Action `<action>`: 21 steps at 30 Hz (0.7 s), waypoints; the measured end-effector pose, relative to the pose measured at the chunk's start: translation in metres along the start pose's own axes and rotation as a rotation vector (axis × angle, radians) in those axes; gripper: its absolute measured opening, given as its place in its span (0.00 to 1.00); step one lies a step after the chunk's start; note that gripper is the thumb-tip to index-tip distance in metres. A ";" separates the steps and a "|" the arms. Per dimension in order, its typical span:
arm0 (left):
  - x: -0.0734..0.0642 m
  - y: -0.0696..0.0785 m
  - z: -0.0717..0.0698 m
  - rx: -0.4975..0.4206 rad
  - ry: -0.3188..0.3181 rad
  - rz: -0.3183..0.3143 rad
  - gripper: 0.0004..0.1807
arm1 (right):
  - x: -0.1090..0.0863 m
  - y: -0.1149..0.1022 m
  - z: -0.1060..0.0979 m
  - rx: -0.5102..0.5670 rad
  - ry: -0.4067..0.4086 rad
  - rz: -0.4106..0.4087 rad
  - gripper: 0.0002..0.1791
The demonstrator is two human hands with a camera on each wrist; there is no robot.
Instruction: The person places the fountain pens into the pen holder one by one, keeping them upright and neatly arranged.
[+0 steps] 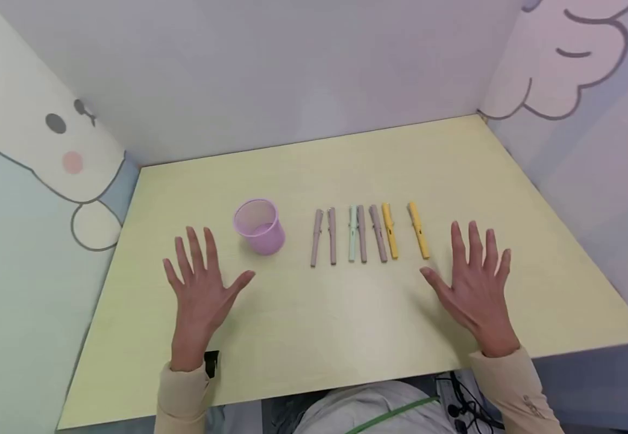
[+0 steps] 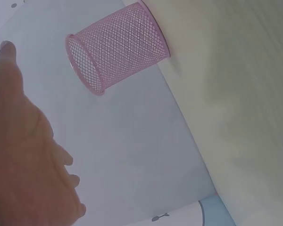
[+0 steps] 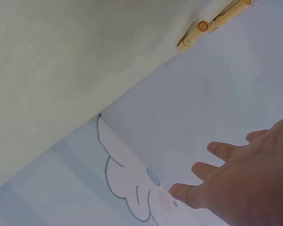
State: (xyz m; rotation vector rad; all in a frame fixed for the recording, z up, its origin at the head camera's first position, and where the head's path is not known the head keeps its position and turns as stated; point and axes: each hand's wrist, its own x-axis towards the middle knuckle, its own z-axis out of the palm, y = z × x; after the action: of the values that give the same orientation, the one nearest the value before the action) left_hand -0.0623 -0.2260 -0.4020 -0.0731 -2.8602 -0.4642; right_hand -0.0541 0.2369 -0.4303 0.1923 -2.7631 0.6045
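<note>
Both hands hover over the table with fingers spread and hold nothing. My left hand (image 1: pixel 201 298) is nearest the pink-purple mesh pen cup (image 1: pixel 267 240), which stands upright just beyond the thumb; the left wrist view shows the cup's mesh wall (image 2: pixel 125 47) apart from the hand. My right hand (image 1: pixel 477 295) is closest to a yellow pen (image 1: pixel 419 231) at the right end of a row. Left of it in that row lie another yellow pen (image 1: pixel 390 231), several greyish-purple pens (image 1: pixel 332 236) and one mint-green pen (image 1: pixel 352 234), all roughly upright in view.
The pale yellow table (image 1: pixel 314 337) meets a plain back wall (image 1: pixel 303 72) and side walls with cartoon drawings. Below its front edge are the person's lap (image 1: pixel 373 410), a green cord (image 1: pixel 392 413) and black cables (image 1: pixel 468 404).
</note>
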 end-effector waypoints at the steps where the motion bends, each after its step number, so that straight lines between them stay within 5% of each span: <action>1: -0.001 -0.001 -0.003 -0.003 0.022 0.001 0.67 | 0.001 0.000 -0.001 0.007 0.005 -0.008 0.55; 6: -0.001 -0.005 -0.006 -0.074 0.056 0.021 0.65 | -0.005 0.004 -0.005 0.070 -0.001 -0.004 0.51; 12: 0.016 -0.021 -0.002 -0.249 0.029 0.013 0.65 | 0.018 0.007 -0.008 0.267 -0.145 0.057 0.46; 21: 0.041 -0.034 0.006 -0.559 -0.108 -0.090 0.66 | 0.063 0.021 -0.003 0.434 -0.369 0.170 0.43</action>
State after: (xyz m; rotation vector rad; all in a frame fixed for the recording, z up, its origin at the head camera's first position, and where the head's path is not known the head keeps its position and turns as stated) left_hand -0.1063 -0.2562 -0.4081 -0.0683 -2.7488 -1.2987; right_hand -0.1167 0.2534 -0.4160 0.1783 -2.9731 1.3342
